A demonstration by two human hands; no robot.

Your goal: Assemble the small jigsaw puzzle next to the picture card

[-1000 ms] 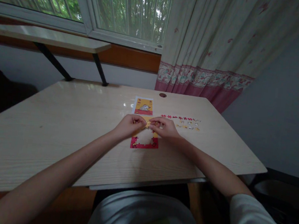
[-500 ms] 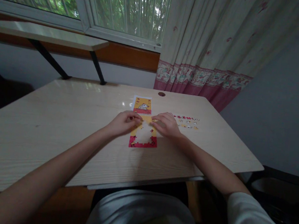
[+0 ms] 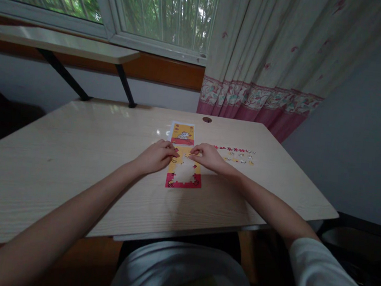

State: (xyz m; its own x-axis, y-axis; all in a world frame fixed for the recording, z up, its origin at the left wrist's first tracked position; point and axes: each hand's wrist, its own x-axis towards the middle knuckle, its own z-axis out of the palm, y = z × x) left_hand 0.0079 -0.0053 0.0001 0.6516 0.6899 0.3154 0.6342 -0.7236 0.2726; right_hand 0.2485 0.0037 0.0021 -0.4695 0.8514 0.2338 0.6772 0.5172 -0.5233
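A part-assembled jigsaw puzzle (image 3: 183,185) lies flat on the table, yellow at the top and red along the bottom, with bare tabletop showing through its middle. At its upper left edge is my left hand (image 3: 158,158), its fingers bent together and pressed down on the puzzle. My right hand (image 3: 211,157) comes in from the upper right, thumb and forefinger pinched at a small jigsaw piece on the inner top edge; the fingertips partly cover it. Just beyond lies a picture card (image 3: 183,133) of a white cartoon animal on yellow and red.
Loose jigsaw pieces (image 3: 241,156) are laid out in rows right of my right hand. A raised shelf (image 3: 118,55) on black legs stands at the back left. The table (image 3: 111,131) has a round cable hole (image 3: 207,120) near its back edge, below the curtain (image 3: 259,91).
My left fingertips have drawn back slightly left from the puzzle's top middle. My right fingertips have shifted slightly left over the inner top edge, with the pinch now closer together.
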